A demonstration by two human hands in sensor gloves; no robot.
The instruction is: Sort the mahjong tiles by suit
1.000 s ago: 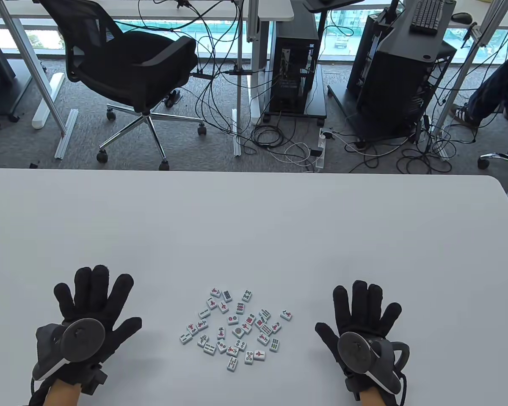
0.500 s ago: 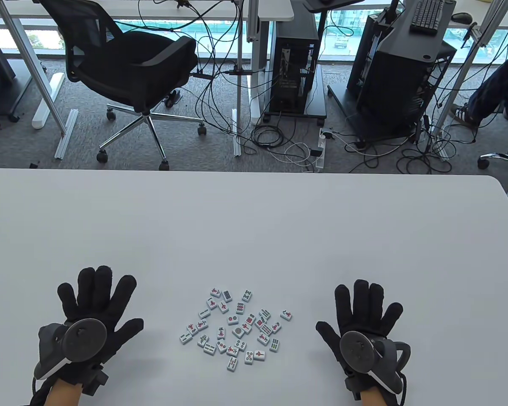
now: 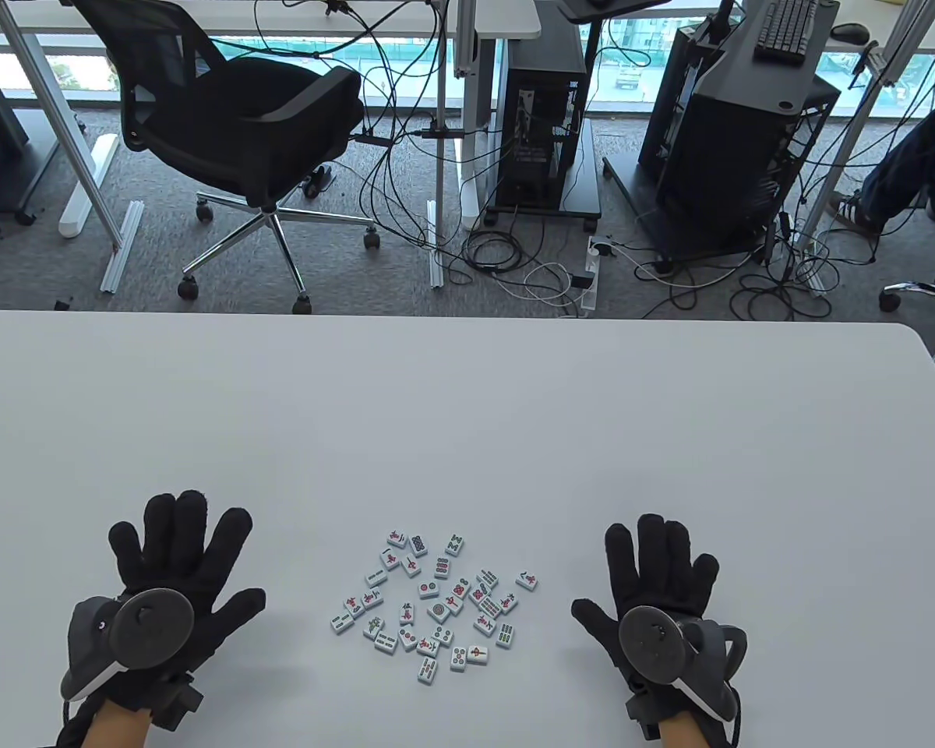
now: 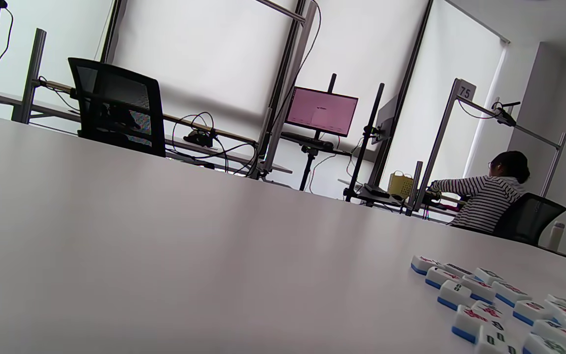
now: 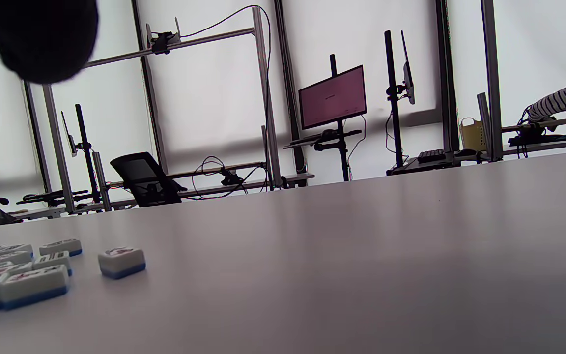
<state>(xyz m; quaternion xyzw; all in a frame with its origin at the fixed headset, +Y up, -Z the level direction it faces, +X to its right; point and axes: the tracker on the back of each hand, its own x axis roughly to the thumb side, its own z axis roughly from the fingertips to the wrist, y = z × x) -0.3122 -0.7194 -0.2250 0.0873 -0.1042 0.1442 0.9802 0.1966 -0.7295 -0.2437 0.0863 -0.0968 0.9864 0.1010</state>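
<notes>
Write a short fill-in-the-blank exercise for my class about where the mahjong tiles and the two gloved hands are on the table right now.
1. The mahjong tiles lie face ____ in a loose cluster.
2. The cluster sits ____ the left hand and the right hand.
3. Both hands have their fingers ____ and hold nothing.
4. The tiles rest on a ____ table.

Missing words: up; between; spread; white

Black mesh-backed swivel office chair (image 3: 234, 132) stands on grey carpet beyond the far edge of the white table (image 3: 467, 405). Right of the chair: black computer tower (image 3: 541, 132) on a low stand. Tangled black and white cables (image 3: 530, 265) lie on the floor near the tower's base.
</notes>
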